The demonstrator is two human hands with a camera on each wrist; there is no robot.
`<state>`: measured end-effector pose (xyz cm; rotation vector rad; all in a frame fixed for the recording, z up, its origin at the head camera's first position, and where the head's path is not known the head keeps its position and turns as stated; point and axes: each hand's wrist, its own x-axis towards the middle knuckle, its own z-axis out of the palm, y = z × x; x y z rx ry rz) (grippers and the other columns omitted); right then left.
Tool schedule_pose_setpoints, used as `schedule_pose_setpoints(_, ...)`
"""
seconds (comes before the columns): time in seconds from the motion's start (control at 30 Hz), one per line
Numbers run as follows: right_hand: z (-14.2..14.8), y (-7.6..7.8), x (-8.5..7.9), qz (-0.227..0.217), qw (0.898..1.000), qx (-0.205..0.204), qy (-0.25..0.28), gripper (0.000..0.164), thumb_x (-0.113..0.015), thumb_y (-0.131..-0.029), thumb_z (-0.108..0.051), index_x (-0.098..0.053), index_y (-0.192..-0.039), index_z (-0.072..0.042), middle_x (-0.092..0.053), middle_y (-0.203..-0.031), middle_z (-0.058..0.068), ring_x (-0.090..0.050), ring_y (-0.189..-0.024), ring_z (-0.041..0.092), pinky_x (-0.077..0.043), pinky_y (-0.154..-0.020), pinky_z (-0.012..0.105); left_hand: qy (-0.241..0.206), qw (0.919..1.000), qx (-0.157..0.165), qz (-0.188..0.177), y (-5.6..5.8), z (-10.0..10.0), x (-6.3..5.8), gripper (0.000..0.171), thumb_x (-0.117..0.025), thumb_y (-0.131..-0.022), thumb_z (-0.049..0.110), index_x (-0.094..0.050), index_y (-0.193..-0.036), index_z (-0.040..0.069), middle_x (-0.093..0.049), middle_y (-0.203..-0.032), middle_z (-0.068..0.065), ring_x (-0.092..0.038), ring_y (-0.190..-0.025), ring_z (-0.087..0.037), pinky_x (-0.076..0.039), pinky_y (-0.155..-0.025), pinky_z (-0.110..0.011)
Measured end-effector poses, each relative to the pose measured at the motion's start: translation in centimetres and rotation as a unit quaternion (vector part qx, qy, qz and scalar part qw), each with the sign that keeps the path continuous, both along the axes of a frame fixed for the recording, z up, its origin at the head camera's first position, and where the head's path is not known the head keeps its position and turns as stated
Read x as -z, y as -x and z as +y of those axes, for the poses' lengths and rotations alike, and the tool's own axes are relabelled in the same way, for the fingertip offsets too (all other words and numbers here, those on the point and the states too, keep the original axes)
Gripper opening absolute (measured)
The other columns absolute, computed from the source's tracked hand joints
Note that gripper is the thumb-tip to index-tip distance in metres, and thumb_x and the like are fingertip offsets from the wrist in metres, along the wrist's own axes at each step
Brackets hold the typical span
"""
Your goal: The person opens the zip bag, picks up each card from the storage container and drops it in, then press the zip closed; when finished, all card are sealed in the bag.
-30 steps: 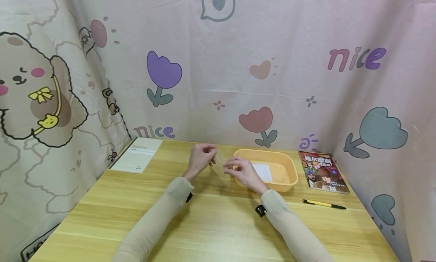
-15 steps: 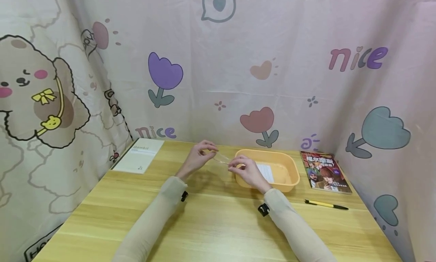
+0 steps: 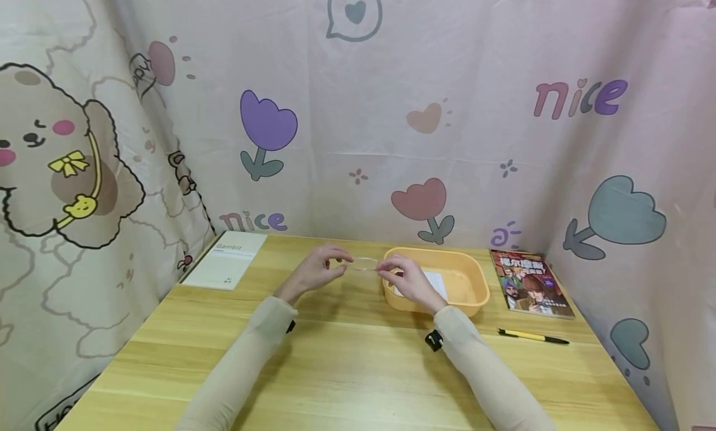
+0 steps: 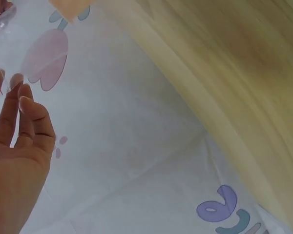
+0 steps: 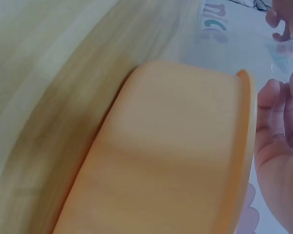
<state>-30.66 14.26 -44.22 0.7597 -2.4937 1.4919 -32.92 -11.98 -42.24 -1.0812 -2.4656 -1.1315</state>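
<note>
A thin clear plastic bag [image 3: 365, 269] is stretched between both hands above the table, its edge showing as a narrow oval. My left hand [image 3: 316, 270] pinches one side between thumb and fingers. On the opposite side, my right hand [image 3: 413, 283] pinches it in front of the basin's left end. In the left wrist view the left hand [image 4: 24, 141] has its fingertips at the film. The right wrist view has the right hand [image 5: 283, 151] beside the basin rim, with the see-through film [image 5: 289, 59] above its fingertips.
A yellow-orange plastic basin [image 3: 467, 305] with a white paper [image 3: 436, 283] inside stands right of centre. Farther right are a comic-style magazine [image 3: 531, 285] and a yellow-black pen [image 3: 531, 336]. A pale notebook [image 3: 226, 260] lies at the back left. A printed curtain [image 3: 347, 107] hangs behind.
My left hand has moved left and slightly down, away from the right hand. The clear bag between them now spreads into a flat oval. My right hand has shifted only slightly.
</note>
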Motion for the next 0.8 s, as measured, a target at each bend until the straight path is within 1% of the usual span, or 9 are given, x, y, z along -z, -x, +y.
schedule_pose_setpoints(0.1,0.1,0.2,-0.1,0.008,1.000,-0.008,0.014,0.013,-0.066,-0.092,-0.008,-0.073,-0.101,-0.003,-0.067,-0.100,0.011,-0.063,-0.079,0.030,-0.060,-0.063,0.036,-0.020,0.9997,0.001,-0.015,0.0,0.1,-0.1,0.014,-0.066,-0.093,0.012,-0.075,-0.104,0.012,-0.073,-0.102,-0.005,-0.063,-0.086,-0.015,-0.053,-0.062,-0.023)
schedule_pose_setpoints(0.2,0.1,0.3,-0.1,0.021,0.999,-0.014,0.022,0.012,-0.067,-0.092,-0.008,-0.074,-0.100,-0.002,-0.067,-0.098,0.013,-0.063,-0.077,0.035,-0.061,-0.063,0.043,-0.064,0.9965,-0.008,-0.054,-0.1,0.3,-0.1,0.012,-0.066,-0.094,0.018,-0.076,-0.099,0.012,-0.074,-0.089,-0.004,-0.064,-0.073,-0.011,-0.056,-0.056,-0.027)
schedule_pose_setpoints(0.27,0.1,0.3,-0.2,0.028,0.999,-0.017,0.021,0.012,-0.067,-0.092,-0.008,-0.075,-0.100,-0.004,-0.067,-0.098,0.012,-0.064,-0.077,0.038,-0.062,-0.065,0.042,-0.095,0.9924,-0.019,-0.077,-0.2,0.5,-0.1,0.013,-0.067,-0.093,0.021,-0.076,-0.095,0.011,-0.073,-0.081,-0.005,-0.063,-0.064,-0.011,-0.056,-0.049,-0.030)
schedule_pose_setpoints(0.37,-0.1,0.4,-0.4,0.037,0.999,-0.016,0.015,0.012,-0.066,-0.092,-0.007,-0.076,-0.099,-0.006,-0.067,-0.098,0.010,-0.065,-0.077,0.040,-0.062,-0.066,0.034,-0.132,0.9855,-0.029,-0.102,-0.2,0.9,0.1,0.014,-0.071,-0.091,0.022,-0.076,-0.090,0.009,-0.072,-0.073,-0.008,-0.060,-0.053,-0.014,-0.054,-0.042,-0.036)
schedule_pose_setpoints(0.47,-0.2,0.4,-0.7,0.034,0.999,-0.016,0.013,0.012,-0.066,-0.092,-0.006,-0.075,-0.100,-0.004,-0.067,-0.100,0.009,-0.066,-0.080,0.042,-0.062,-0.066,0.029,-0.151,0.9806,-0.032,-0.121,-0.1,1.2,0.1,0.013,-0.073,-0.089,0.018,-0.076,-0.091,0.005,-0.073,-0.074,-0.014,-0.062,-0.053,-0.016,-0.054,-0.041,-0.040)
schedule_pose_setpoints(0.6,-0.2,0.4,-0.9,0.034,0.999,-0.011,0.015,0.014,-0.066,-0.092,-0.005,-0.074,-0.101,0.000,-0.067,-0.101,0.009,-0.066,-0.081,0.042,-0.062,-0.066,0.028,-0.156,0.9765,-0.027,-0.146,-0.1,1.6,0.1,0.012,-0.073,-0.088,0.010,-0.076,-0.097,0.003,-0.074,-0.082,-0.018,-0.067,-0.062,-0.017,-0.058,-0.047,-0.044)
schedule_pose_setpoints(0.63,-0.2,0.4,-0.9,0.034,0.999,-0.010,0.016,0.014,-0.066,-0.092,-0.005,-0.074,-0.102,0.000,-0.067,-0.102,0.009,-0.066,-0.081,0.041,-0.062,-0.066,0.028,-0.154,0.9767,-0.023,-0.147,-0.1,1.7,0.0,0.012,-0.073,-0.087,0.009,-0.076,-0.098,0.003,-0.074,-0.084,-0.017,-0.068,-0.064,-0.016,-0.059,-0.049,-0.044)
schedule_pose_setpoints(0.7,-0.1,0.5,-0.9,0.034,0.999,-0.006,0.017,0.014,-0.067,-0.092,-0.006,-0.074,-0.103,-0.001,-0.067,-0.103,0.010,-0.066,-0.082,0.041,-0.062,-0.066,0.027,-0.151,0.9777,-0.012,-0.146,-0.1,1.8,-0.1,0.016,-0.072,-0.087,0.005,-0.074,-0.101,-0.001,-0.074,-0.089,-0.017,-0.069,-0.067,-0.016,-0.060,-0.055,-0.046)
schedule_pose_setpoints(0.8,0.1,0.5,-0.9,0.032,0.999,-0.002,0.016,0.016,-0.067,-0.092,-0.006,-0.073,-0.106,-0.003,-0.066,-0.106,0.011,-0.066,-0.083,0.041,-0.062,-0.066,0.026,-0.146,0.9802,0.000,-0.134,-0.1,1.9,-0.2,0.020,-0.071,-0.087,0.002,-0.072,-0.105,-0.007,-0.074,-0.091,-0.017,-0.069,-0.068,-0.015,-0.062,-0.058,-0.040)
